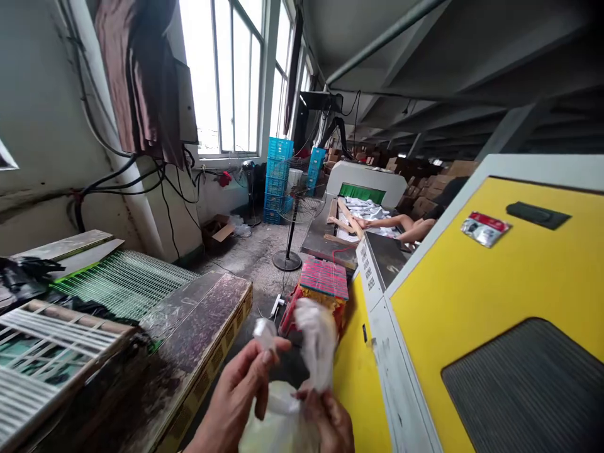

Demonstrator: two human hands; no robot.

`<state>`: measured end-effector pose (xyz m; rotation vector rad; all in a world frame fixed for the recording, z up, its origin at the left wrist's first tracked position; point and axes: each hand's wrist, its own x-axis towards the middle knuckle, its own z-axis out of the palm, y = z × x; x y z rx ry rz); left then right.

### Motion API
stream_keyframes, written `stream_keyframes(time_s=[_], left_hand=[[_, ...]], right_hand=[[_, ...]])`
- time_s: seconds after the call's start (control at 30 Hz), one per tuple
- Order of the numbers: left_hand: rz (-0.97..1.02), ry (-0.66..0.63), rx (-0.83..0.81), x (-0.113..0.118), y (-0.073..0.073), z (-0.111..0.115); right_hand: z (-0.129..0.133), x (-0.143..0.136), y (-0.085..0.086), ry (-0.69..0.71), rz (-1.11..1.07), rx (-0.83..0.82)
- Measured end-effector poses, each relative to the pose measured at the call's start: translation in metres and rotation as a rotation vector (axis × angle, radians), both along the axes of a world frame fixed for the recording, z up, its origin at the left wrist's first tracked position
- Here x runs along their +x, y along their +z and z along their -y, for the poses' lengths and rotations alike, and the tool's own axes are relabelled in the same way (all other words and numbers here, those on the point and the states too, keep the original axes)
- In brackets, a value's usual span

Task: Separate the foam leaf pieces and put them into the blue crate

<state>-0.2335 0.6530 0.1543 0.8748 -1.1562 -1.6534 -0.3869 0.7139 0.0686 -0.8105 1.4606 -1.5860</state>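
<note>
At the bottom centre, a translucent pale plastic bag (278,421) hangs between my two hands. My left hand (243,384) pinches a twisted end of thin clear plastic, which sticks up above its thumb and forefinger. On the other side, my right hand (328,418) is closed on the bunched neck of the bag, with a white, motion-blurred length of plastic (316,340) standing up from it. The lower part of the bag runs out of the frame.
A yellow and white machine (425,270) fills the right side. Dark-topped benches (202,314) and racks stand left. Ahead are a stool (324,278), a floor fan (287,260), blue crates (278,182) and a co-worker's arms (401,223) over a table of white pieces.
</note>
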Motion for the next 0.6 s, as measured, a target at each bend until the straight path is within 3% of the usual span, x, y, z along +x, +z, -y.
stream_keyframes(time_s=[0.13,0.23,0.3,0.43,0.6], left_hand=[[-0.085,0.202,0.146,0.0,-0.015,0.028],[-0.177,0.32,0.294,-0.006,-0.029,0.047],[-0.165,0.349,0.306,-0.014,-0.034,0.063],[-0.029,0.162,0.065,-0.04,-0.029,0.104],[0.084,-0.005,-0.233,-0.085,-0.019,0.178]], right_hand=[[0.031,-0.013,-0.004,-0.13,0.213,-0.047],[0.05,-0.019,-0.015,-0.113,0.421,-0.009],[0.064,-0.027,-0.02,-0.087,0.504,0.081],[0.108,-0.054,-0.013,-0.026,0.32,0.158],[0.168,-0.074,-0.011,0.328,-0.035,0.174]])
